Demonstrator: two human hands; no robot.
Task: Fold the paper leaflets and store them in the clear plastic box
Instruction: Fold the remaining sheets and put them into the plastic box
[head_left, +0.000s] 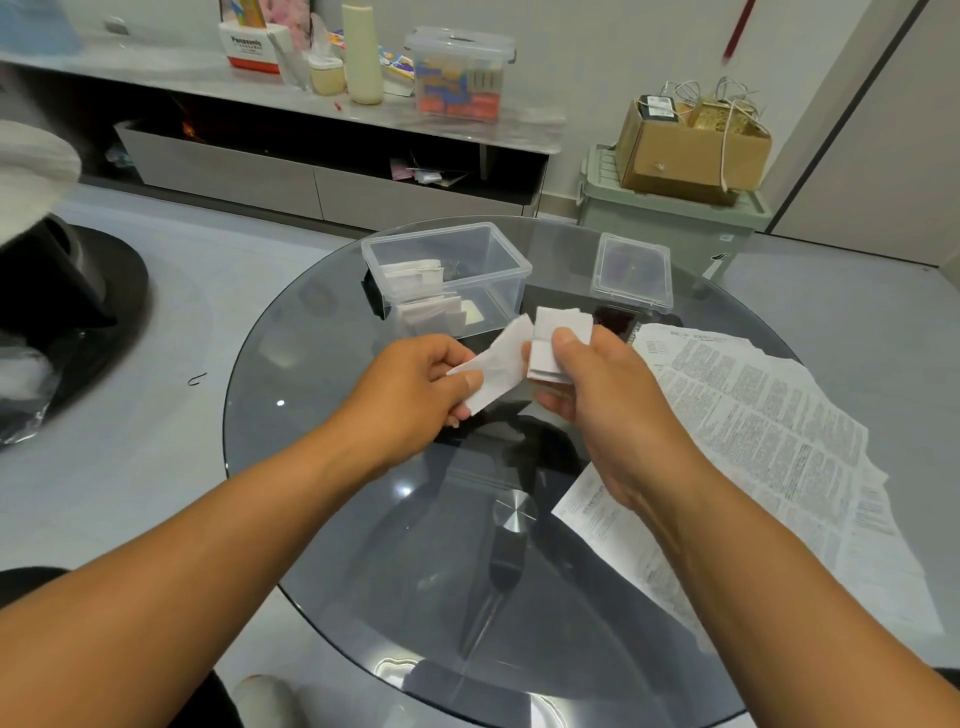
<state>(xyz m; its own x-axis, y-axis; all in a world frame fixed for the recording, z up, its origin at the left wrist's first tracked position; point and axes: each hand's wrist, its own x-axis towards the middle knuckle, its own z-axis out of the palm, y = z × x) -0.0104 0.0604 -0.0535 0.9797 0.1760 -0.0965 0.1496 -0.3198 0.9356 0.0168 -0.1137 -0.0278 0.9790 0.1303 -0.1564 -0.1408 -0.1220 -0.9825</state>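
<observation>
Fingers (563, 340) of both hands are pinching one half-folded white paper leaflet (498, 364), so I'd square the edges before creasing, then drop it in the open clear plastic box (498, 249).

White and red cardboard carton (249, 49) on my shelf: "Panasonic"
Unfolded white printed paper leaflets (769, 447) beside my hand: print too small to read

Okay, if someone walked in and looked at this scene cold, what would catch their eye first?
Probably the two hands at centre, above the round glass table: the left hand pinches a white paper strip while the right hand grips a folded leaflet. Just behind them stands an open clear plastic box holding folded papers, and unfolded printed leaflets sprawl along the table's right side.
</observation>
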